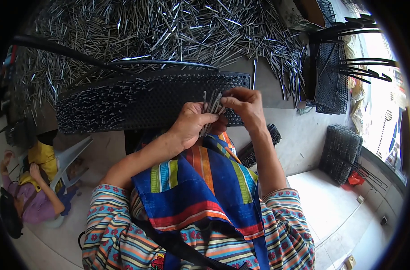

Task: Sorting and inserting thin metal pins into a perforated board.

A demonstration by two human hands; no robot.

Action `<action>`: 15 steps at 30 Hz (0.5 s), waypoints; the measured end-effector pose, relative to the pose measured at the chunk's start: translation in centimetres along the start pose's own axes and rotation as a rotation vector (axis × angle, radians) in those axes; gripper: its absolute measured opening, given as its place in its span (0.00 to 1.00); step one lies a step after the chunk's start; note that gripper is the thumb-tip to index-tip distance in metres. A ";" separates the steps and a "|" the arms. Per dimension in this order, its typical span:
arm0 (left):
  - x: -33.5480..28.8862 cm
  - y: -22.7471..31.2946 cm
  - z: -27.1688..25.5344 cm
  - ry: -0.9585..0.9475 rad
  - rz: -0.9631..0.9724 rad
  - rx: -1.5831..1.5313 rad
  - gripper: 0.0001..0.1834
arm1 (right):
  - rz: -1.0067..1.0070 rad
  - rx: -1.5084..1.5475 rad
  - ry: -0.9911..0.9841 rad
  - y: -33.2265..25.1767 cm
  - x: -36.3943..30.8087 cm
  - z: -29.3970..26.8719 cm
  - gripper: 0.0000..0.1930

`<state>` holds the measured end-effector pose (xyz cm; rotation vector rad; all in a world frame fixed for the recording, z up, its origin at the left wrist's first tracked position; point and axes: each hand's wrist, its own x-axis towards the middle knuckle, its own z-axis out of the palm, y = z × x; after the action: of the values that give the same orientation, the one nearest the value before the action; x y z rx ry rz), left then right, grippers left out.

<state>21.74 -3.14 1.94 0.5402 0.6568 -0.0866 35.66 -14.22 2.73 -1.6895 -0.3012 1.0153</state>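
My left hand (190, 122) is closed around a small bundle of thin metal strips (212, 102), which stands roughly upright with its ends fanned out above the fingers. At the bundle's right side, my right hand (248, 108) has its thumb and fingers pinched against the strips. How many strips it grips cannot be made out. Under both hands lies a long black perforated tray (169, 102) with rows of small round holes. Many short dark pieces (94, 105) stand in the holes across its left part. Holes show bare around the middle and right.
A large heap of loose metal strips (169, 33) covers the table beyond the tray. Dark perforated racks (328, 76) stand at the far right, with black hooks (362, 67) beside them. A filled dark block (341, 153) rests on the floor. A seated person (38, 193) is at left.
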 end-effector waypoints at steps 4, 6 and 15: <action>0.1 0.0 1.0 -0.024 -0.079 0.025 0.06 | 0.084 0.171 -0.051 0.3 -0.8 -0.2 0.03; 0.1 0.0 1.1 -0.017 -0.057 0.020 0.07 | 0.064 0.241 0.006 1.1 -0.7 -0.8 0.03; 0.0 -0.5 0.6 0.173 0.070 0.171 0.07 | -0.650 0.016 0.519 -0.1 1.3 -3.8 0.04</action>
<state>21.97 -3.89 2.09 0.7411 0.8025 -0.0310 39.25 -15.85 2.35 -1.6113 -0.4522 0.0936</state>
